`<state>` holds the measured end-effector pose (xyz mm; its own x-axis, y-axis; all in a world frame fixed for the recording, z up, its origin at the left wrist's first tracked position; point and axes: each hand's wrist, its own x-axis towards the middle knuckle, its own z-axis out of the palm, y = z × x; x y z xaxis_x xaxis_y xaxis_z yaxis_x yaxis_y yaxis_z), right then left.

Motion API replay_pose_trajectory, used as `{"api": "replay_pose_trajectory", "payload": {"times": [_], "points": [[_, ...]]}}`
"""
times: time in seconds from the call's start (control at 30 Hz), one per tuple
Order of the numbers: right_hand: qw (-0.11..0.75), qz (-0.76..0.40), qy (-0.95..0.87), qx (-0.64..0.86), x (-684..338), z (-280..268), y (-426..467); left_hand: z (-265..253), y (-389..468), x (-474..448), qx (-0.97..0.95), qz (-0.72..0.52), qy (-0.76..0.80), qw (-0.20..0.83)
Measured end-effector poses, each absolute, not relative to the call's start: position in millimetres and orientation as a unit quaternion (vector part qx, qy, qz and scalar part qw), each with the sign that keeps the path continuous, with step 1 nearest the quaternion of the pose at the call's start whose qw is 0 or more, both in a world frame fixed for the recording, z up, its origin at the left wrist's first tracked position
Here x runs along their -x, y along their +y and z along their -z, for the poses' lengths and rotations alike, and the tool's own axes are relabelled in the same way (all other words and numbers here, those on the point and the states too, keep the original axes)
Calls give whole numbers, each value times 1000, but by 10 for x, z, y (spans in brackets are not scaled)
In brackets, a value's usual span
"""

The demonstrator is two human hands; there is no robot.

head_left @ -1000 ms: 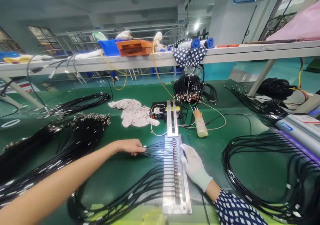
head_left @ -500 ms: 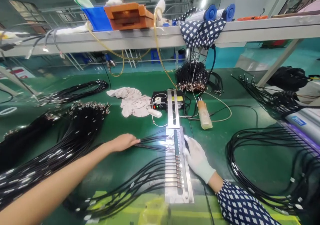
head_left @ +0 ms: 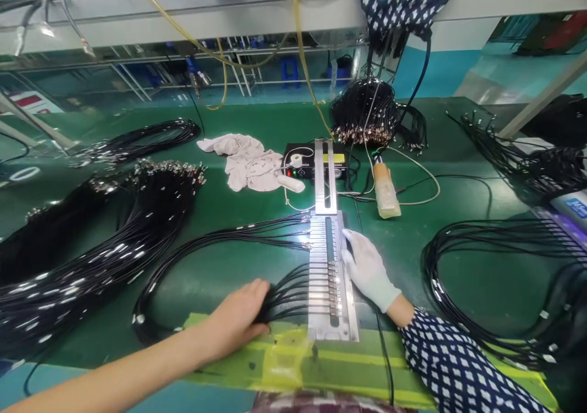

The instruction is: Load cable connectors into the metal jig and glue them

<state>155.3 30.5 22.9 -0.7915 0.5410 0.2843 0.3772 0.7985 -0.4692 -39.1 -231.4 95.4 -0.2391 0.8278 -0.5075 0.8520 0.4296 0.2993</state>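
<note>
Your left hand (head_left: 245, 309), left of the metal plate's (head_left: 321, 255) near end, is wrapped around the near cables (head_left: 287, 288), whose tips lie across the plate's slot. You seem to be gathering these to free them; that would call for a gentle, even pull. Your left palm faces down. Your gloved right hand (head_left: 369, 269) lies along the plate's right edge, fingers straight, thumb apart. The far cables' (head_left: 220, 236) tips lie at the plate's left edge.

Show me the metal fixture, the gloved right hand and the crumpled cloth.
Metal fixture (head_left: 320, 255), head view: its lower plate.
Gloved right hand (head_left: 369, 271), head view: back of glove.
Crumpled cloth (head_left: 253, 164), head view: its middle.
</note>
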Motion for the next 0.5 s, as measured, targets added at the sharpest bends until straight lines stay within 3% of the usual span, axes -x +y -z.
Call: {"api": "replay_pose_trajectory", "payload": {"times": [0.27, 0.43, 0.5], "points": [[210, -202, -927, 238, -1545, -241, 312, -1057, -2143, 422, -509, -11, 789, 345], [217, -203, -924, 241, -1541, -230, 303, -1015, -2151, 491, -341, -126, 694, 621], [219, -203, -924, 240, -1540, -225, 303, -1029, -2105, 510, -279, -151, 678, 663]]}}
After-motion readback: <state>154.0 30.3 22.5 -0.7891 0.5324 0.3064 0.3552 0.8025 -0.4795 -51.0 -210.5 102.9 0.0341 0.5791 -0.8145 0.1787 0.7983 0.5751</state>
